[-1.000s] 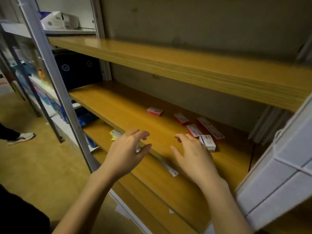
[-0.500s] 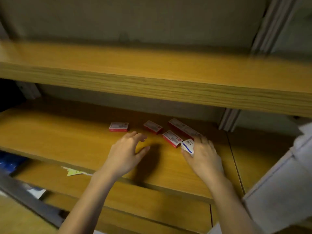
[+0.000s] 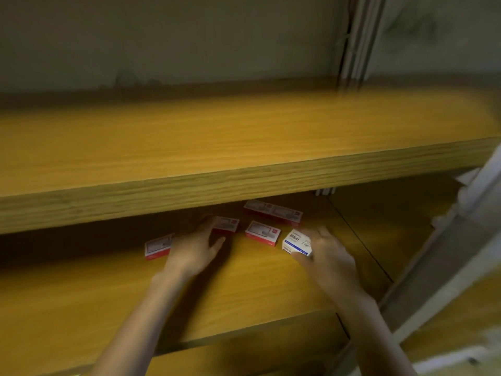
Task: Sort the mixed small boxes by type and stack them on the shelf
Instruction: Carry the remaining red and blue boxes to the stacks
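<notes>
Several small red and white boxes lie on the wooden shelf point(image 3: 81, 294): one at the left point(image 3: 157, 246), one behind my left fingers point(image 3: 226, 224), one in the middle point(image 3: 262, 232), and a long one at the back point(image 3: 273, 211). My right hand point(image 3: 325, 256) grips a white and blue box point(image 3: 296, 242), tilted up off the shelf. My left hand point(image 3: 193, 246) hovers with relaxed fingers between the left and middle red boxes, its fingertips at the box behind it.
The upper wooden shelf point(image 3: 217, 169) overhangs and hides the back of the lower one. A grey metal upright point(image 3: 439, 270) slants down the right side. A seam point(image 3: 360, 245) divides the shelf board to the right of the boxes.
My right hand has lifted and tilted the white and blue box. My left hand has reached further in toward the red boxes. The view has dropped lower and turned right.
</notes>
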Action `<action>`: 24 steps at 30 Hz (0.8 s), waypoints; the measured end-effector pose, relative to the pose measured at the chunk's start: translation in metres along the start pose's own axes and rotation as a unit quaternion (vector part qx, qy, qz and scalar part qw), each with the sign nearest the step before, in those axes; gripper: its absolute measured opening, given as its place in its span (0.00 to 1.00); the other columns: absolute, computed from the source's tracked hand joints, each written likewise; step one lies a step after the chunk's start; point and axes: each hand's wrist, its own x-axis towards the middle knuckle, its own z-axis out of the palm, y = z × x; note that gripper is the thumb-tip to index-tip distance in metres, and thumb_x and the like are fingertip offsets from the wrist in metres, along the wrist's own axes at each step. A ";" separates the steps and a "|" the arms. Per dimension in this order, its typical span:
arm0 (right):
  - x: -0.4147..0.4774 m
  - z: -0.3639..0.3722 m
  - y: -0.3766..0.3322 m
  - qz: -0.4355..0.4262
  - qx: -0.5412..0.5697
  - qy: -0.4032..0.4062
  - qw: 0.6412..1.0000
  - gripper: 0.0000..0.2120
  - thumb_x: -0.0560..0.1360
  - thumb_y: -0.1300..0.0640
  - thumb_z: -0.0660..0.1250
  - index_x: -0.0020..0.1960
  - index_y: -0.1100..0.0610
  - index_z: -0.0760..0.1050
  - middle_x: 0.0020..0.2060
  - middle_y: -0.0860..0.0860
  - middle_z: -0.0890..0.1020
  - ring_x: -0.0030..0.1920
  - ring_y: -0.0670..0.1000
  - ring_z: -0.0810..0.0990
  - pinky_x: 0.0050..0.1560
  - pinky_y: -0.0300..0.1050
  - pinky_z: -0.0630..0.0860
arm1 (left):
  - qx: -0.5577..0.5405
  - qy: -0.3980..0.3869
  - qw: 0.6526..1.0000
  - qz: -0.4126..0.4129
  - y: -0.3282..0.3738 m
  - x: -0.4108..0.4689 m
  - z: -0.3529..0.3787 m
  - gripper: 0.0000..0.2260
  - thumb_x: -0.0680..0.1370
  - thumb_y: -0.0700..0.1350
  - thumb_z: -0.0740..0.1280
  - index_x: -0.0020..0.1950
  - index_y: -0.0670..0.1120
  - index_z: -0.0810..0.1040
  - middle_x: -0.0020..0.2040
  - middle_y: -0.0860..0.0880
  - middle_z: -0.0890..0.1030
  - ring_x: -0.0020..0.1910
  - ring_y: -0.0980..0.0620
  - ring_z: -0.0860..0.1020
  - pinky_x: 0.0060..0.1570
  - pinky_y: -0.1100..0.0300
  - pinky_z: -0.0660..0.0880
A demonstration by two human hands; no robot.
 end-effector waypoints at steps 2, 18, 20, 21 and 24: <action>-0.012 -0.007 -0.002 -0.006 0.020 0.015 1.000 0.21 0.73 0.48 0.65 0.64 0.51 0.66 0.59 0.49 0.71 0.55 0.48 0.71 0.49 0.39 0.71 | -0.008 -0.051 0.999 -0.006 -0.011 0.015 0.007 0.25 0.77 0.51 0.62 0.72 0.48 0.59 0.73 0.46 0.61 0.70 0.47 0.62 0.67 0.54 0.62; -0.098 -0.071 -0.004 -0.019 0.064 0.046 0.997 0.24 0.73 0.46 0.64 0.67 0.47 0.63 0.61 0.44 0.68 0.58 0.45 0.70 0.52 0.41 0.75 | 0.088 -0.129 0.984 0.088 0.043 -0.004 -0.017 0.23 0.76 0.52 0.63 0.69 0.49 0.63 0.70 0.46 0.62 0.64 0.47 0.69 0.57 0.53 0.72; -0.107 -0.080 0.002 -0.026 0.072 0.056 0.995 0.23 0.73 0.47 0.64 0.66 0.47 0.63 0.61 0.44 0.69 0.57 0.44 0.70 0.52 0.41 0.75 | 0.114 -0.080 0.982 0.129 0.065 -0.023 -0.027 0.23 0.75 0.53 0.63 0.69 0.51 0.63 0.69 0.48 0.65 0.62 0.48 0.70 0.54 0.54 0.72; -0.111 -0.084 0.006 -0.032 0.075 0.065 0.995 0.23 0.73 0.47 0.64 0.66 0.47 0.64 0.60 0.44 0.69 0.57 0.44 0.71 0.52 0.39 0.75 | 0.116 -0.057 0.980 0.150 0.074 -0.031 -0.032 0.23 0.75 0.54 0.63 0.68 0.52 0.64 0.67 0.49 0.66 0.62 0.49 0.70 0.55 0.55 0.71; -0.125 -0.097 0.020 -0.042 0.073 0.079 0.993 0.23 0.73 0.47 0.64 0.66 0.47 0.63 0.59 0.42 0.69 0.56 0.42 0.71 0.49 0.35 0.75 | 0.099 -0.017 0.972 0.210 0.101 -0.055 -0.043 0.22 0.73 0.54 0.65 0.66 0.51 0.67 0.61 0.49 0.70 0.59 0.50 0.69 0.55 0.56 0.69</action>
